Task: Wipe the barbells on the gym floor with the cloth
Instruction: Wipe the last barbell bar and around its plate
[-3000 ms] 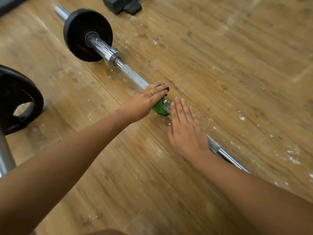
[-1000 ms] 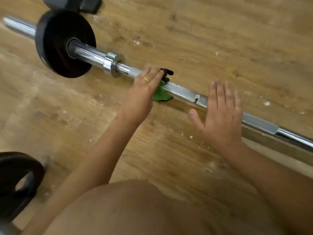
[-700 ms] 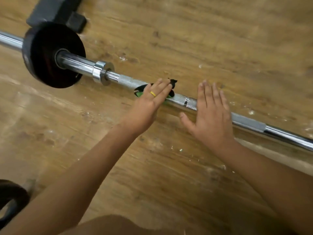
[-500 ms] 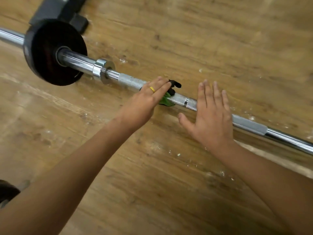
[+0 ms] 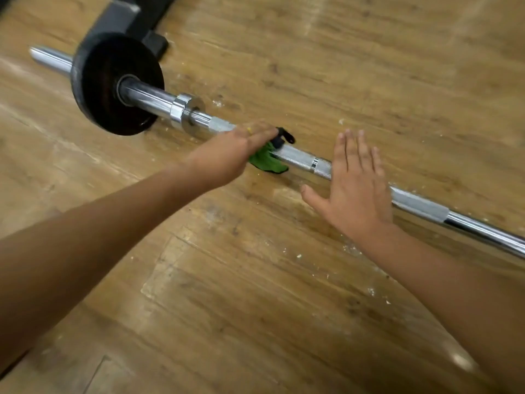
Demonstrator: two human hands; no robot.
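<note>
The cloth (image 5: pixel 267 162) has been slid along the barbell (image 5: pixel 298 156) under the left hand (image 5: pixel 227 157) (fingers (image 5: pixel 262 135) seemingly flat); the right hand (image 5: pixel 358 191) is laid flat; much remains unwiped.

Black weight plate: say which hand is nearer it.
Left. The left hand presses the cloth on the bar just beyond the plate; the right hand rests farther along.

The barbell (image 5: pixel 298 157) runs across the floor (image 5: pixel 255 308) from upper left to the right edge, with a weight plate (image 5: pixel 113 81) on its upper-left end. At centre the left hand (image 5: pixel 227 157) lies on the cloth (image 5: pixel 268 163) over the barbell. The right hand (image 5: pixel 356 189) rests on the barbell just right of the cloth.
</note>
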